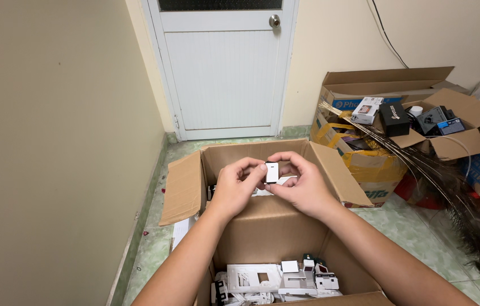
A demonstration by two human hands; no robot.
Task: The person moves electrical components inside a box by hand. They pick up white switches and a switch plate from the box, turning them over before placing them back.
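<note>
Both hands meet above an open cardboard box [183, 187]. My left hand [237, 187] and my right hand [302, 184] pinch a small white rectangular switch part [271, 172] between fingertips and thumbs, its flat face turned towards me. Lower down, inside a second open section of the box, lie several white plastic switch plates and modules [276, 279], some with dark parts.
A beige wall [53, 141] runs along the left. A white door [223, 68] with a round knob stands at the back. On the right sit open cardboard boxes [387, 90] with small packages, and long peacock feathers [455, 192] trail across the green tiled floor.
</note>
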